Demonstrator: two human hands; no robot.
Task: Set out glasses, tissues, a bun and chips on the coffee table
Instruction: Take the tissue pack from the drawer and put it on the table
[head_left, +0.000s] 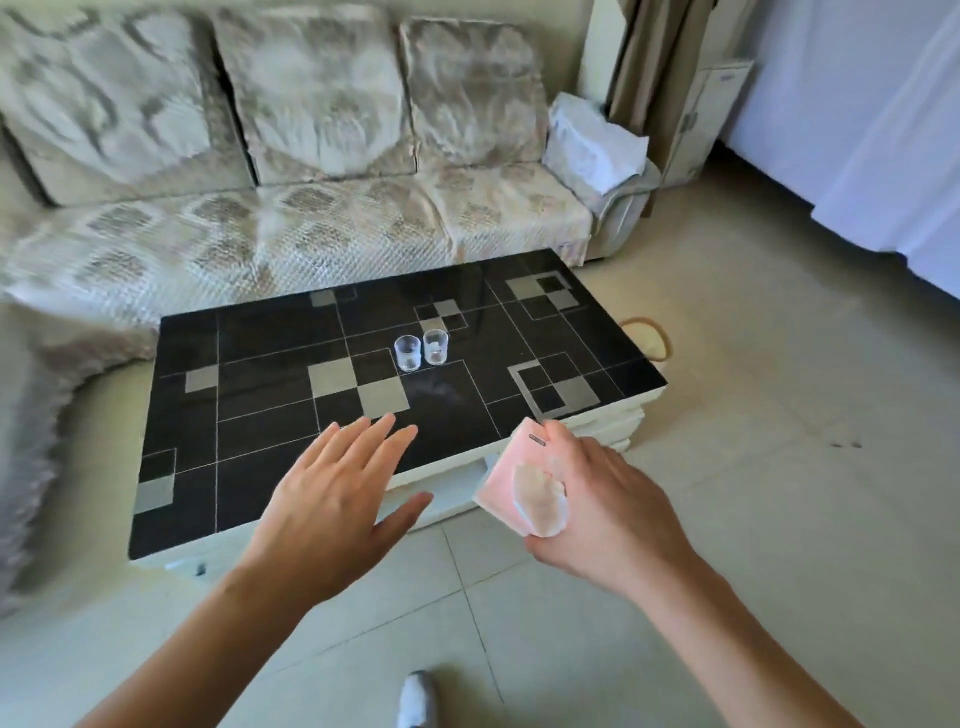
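Note:
Two clear glasses (407, 353) (436, 347) stand upright side by side near the middle of the black checkered coffee table (249, 415). My right hand (602, 504) grips a pink tissue pack (514, 478), a tissue sticking out of its top, just off the table's near right edge. My left hand (337, 499) hovers flat over the table's near edge, fingers straight and spread, holding nothing. No bun or chips are in view.
A patterned beige sofa (311, 208) runs along the table's far side, with a folded pale cloth (592, 145) on its right armrest. Tiled floor (779, 467) lies to the right, and a woven basket (649, 338) peeks out behind the table's right end. My shoe (415, 701) is below.

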